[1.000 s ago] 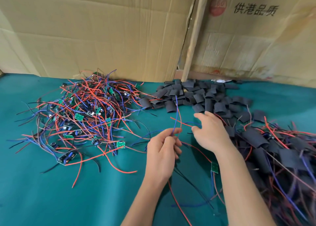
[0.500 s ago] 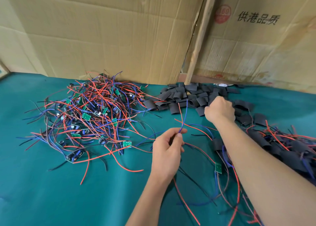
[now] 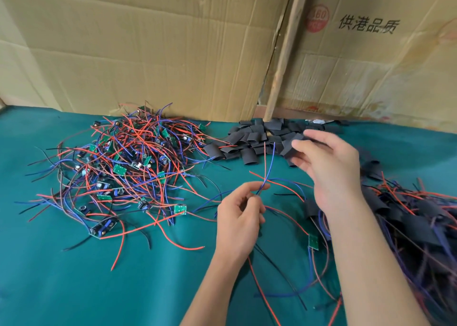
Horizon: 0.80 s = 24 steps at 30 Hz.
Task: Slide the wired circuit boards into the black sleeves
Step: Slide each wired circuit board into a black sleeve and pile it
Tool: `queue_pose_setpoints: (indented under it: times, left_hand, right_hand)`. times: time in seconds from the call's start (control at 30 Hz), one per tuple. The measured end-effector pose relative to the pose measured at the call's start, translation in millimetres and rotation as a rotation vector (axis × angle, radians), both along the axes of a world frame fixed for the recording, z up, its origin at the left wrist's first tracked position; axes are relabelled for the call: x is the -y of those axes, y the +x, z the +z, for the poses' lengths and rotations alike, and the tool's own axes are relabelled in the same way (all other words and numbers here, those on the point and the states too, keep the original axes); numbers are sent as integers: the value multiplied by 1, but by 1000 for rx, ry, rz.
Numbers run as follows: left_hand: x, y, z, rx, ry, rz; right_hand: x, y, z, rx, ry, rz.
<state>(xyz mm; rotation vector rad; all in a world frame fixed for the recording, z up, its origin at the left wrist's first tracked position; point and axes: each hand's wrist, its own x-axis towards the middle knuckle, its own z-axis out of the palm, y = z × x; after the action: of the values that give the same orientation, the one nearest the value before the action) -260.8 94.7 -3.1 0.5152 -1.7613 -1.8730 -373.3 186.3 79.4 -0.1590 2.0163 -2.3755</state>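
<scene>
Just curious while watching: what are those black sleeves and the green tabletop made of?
The black sleeves look like matte, soft rubbery or plastic tubing: they lie flattened and curled. The green table cover seems cloth or felt: dull, with faint wrinkles.

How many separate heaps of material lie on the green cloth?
3: a tangle of red and blue wired green circuit boards at left, a heap of empty black sleeves at back centre, and sleeved boards at right, partly cut off by the frame.
</scene>
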Motion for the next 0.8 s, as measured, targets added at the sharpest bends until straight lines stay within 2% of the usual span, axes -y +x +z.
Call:
queue_pose_setpoints:
  times: [0.07,0.17,0.37,0.6,0.8]
  left_hand:
    - [-1,1,1,-4,-19,2]
    - [-2,0,0,16,-33,2]
    - [-5,2,4,4,-24,15]
    - [-6,2,0,27,-165,44]
    - [-6,2,-2,52,-280,75]
  right_hand:
    - [-1,9,0,64,-130,55]
    - [-1,12,5,57,-211,32]
    - [5,13,10,-26,-203,21]
    - [1,6,3,-91,-54,-11]
    - [-15,3,8,-148,170,148]
